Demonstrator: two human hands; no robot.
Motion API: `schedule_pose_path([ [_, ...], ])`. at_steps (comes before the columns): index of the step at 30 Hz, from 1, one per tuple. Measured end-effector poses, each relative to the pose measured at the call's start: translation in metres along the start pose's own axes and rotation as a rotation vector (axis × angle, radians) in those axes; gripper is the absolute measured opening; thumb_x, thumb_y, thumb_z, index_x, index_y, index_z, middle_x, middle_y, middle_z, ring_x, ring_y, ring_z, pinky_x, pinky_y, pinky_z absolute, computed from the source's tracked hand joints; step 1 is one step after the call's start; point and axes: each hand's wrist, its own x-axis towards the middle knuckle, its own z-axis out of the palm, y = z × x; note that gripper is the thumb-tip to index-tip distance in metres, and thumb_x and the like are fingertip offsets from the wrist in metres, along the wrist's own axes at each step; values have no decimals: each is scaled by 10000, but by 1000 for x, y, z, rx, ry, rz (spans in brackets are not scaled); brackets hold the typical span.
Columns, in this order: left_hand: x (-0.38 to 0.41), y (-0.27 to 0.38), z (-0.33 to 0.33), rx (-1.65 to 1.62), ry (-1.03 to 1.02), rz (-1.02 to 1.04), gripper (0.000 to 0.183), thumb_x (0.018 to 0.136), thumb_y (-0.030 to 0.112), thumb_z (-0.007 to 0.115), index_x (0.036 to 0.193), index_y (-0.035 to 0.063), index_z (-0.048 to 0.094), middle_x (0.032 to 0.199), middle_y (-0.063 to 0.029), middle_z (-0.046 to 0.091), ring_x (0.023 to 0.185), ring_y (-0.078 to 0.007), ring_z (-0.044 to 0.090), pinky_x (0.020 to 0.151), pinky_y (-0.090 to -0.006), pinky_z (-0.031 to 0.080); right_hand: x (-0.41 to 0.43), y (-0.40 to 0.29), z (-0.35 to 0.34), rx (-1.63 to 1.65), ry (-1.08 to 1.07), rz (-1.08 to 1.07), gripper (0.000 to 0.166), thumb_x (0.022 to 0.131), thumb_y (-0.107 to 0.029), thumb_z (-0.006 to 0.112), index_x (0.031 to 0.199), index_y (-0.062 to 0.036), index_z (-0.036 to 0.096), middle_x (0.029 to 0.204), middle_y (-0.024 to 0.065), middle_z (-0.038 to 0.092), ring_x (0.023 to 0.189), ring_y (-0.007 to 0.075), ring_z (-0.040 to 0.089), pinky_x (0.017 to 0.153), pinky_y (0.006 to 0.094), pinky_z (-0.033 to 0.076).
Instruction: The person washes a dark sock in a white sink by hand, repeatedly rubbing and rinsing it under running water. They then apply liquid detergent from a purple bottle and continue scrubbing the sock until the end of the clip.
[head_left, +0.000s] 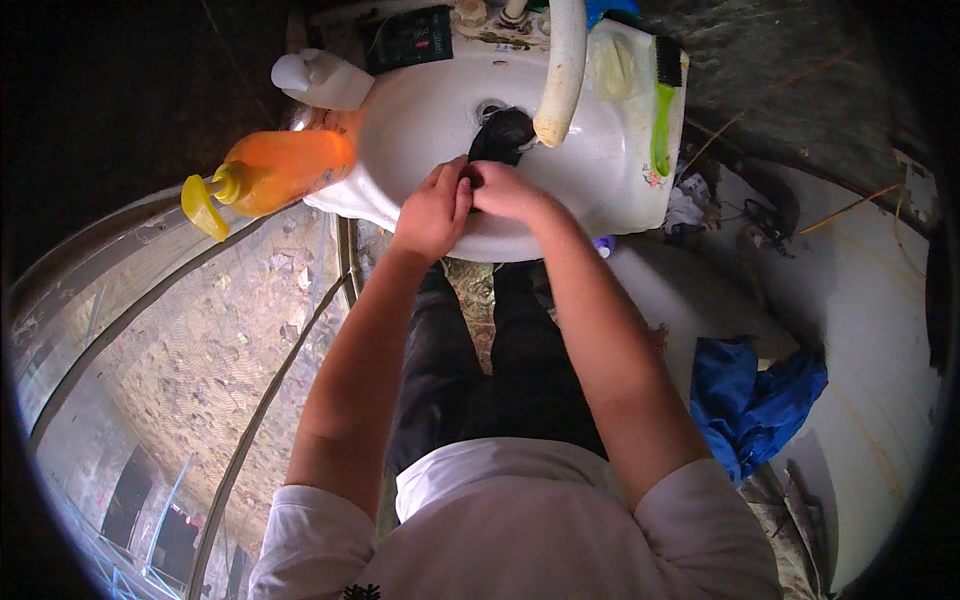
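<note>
Both hands meet over the near part of a white ceramic washbasin. My left hand and my right hand are closed on the near end of a wet-looking black cloth. The cloth's far end lies in the bowl beside the drain. Above the bowl, just right of the cloth, hangs the end of a thick off-white pipe or spout. What my fingers do between the two hands is partly hidden.
An orange pump bottle and a white container are at the basin's left. A dark packet lies at the back. On the right rim are a green-handled brush and a pale soap-like piece. Blue cloth hangs lower right; a window is left.
</note>
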Motion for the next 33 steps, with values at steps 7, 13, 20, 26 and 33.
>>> schedule_pose_path([
  [7,-2,9,11,342,-52,156,181,942,268,695,986,126,798,1062,-97,664,1075,-313,659,871,-450,601,10,42,-69,-652,365,50,326,910,-258,784,1171,-73,719,1277,105,637,1204,333,611,1022,478,535],
  [13,-10,2,7,485,67,328,196,900,265,689,872,85,762,1042,-66,678,1113,-284,641,931,-455,582,-25,13,-108,-864,235,-101,430,823,-356,877,1125,-86,731,1233,67,607,1229,309,551,1043,411,502],
  [20,-15,-9,20,493,85,333,229,915,268,650,1002,92,768,1240,-80,722,1247,-283,652,1048,-429,545,-2,21,-95,-609,304,48,454,951,-450,735,1168,-60,654,948,199,731,930,406,711,837,508,563],
  [26,-5,2,17,490,-82,243,268,933,278,641,1083,107,782,1338,-74,726,1310,-255,650,1073,-402,551,12,17,2,-733,254,-146,343,1074,-424,516,1107,-113,658,1053,180,739,1021,414,707,869,554,565],
  [33,-6,-2,26,519,48,292,264,906,238,659,1101,110,782,1235,-63,775,1206,-252,717,1015,-402,589,19,43,-45,-760,347,230,325,1045,-381,530,1148,-102,661,1092,170,760,1042,403,726,863,543,579],
])
